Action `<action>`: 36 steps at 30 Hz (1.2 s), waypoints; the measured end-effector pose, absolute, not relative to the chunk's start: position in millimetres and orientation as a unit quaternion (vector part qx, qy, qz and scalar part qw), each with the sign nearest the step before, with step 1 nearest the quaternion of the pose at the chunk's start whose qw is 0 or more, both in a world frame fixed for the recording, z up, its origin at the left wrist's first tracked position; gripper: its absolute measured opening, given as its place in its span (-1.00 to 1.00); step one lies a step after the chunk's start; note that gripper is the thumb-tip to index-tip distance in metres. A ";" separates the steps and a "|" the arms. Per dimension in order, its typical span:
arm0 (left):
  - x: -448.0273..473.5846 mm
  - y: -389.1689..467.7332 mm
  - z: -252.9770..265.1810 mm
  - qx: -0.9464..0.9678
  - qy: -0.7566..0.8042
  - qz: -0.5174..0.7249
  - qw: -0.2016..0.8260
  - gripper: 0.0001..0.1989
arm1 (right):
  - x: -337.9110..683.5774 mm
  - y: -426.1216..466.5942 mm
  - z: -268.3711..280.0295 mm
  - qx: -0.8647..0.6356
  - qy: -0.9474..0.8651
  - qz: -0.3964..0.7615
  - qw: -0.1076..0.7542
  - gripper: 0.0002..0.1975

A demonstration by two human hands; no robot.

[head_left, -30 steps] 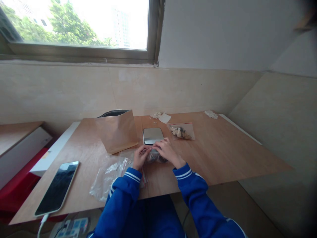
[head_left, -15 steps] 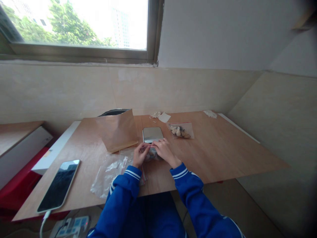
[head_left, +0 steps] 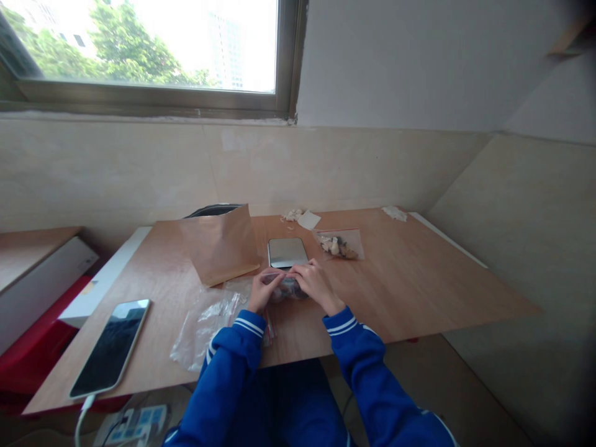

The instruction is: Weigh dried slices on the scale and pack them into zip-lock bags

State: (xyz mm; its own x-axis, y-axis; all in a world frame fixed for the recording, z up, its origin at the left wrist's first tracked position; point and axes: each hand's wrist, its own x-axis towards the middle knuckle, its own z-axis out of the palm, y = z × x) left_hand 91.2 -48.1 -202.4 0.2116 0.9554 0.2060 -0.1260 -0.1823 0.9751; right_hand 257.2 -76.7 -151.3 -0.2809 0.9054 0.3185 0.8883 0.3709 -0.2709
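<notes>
Both hands pinch the red-edged top of a clear zip bag (head_left: 287, 289) with dark and pale pieces inside. On its left part, my left hand (head_left: 263, 290) has thumb and fingertips closed. Along the same edge to the right, my right hand (head_left: 315, 284) is closed too. Just behind the bag lies a small flat scale (head_left: 287, 252) with a silvery top. A second filled zip bag (head_left: 339, 244), holding tan and dark dried pieces, rests on the table beyond my right hand. Flat clear zip bags (head_left: 207, 326) are spread beside my left forearm.
A brown paper pouch (head_left: 221, 245) stands at the back left. White scraps (head_left: 294, 215) and a pale card (head_left: 308, 220) lie near the wall. A phone (head_left: 112, 347) on a charging cable is at the left front, above a power strip (head_left: 137, 425). Crumpled white plastic (head_left: 394, 213) lies at the back right.
My right hand has slid slightly right along the bag's top edge, away from my left hand. More of the bag and its red strip now shows between them.
</notes>
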 end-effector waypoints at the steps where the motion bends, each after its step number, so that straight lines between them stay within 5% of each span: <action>1: 91.0 -48.0 -202.5 0.574 0.363 0.513 0.525 -0.73 | 258.0 -77.2 -150.6 -0.562 -0.800 0.020 0.212 -0.78; 28: 90.4 -48.1 -202.8 0.496 0.372 0.552 0.558 -0.60 | 292.0 -86.9 -163.4 -0.581 -0.740 0.121 0.318 -0.79; 36: 89.7 -47.5 -210.3 0.427 0.354 0.533 0.639 -0.46 | 300.7 -95.0 -172.5 -0.547 -0.664 0.280 0.426 -0.71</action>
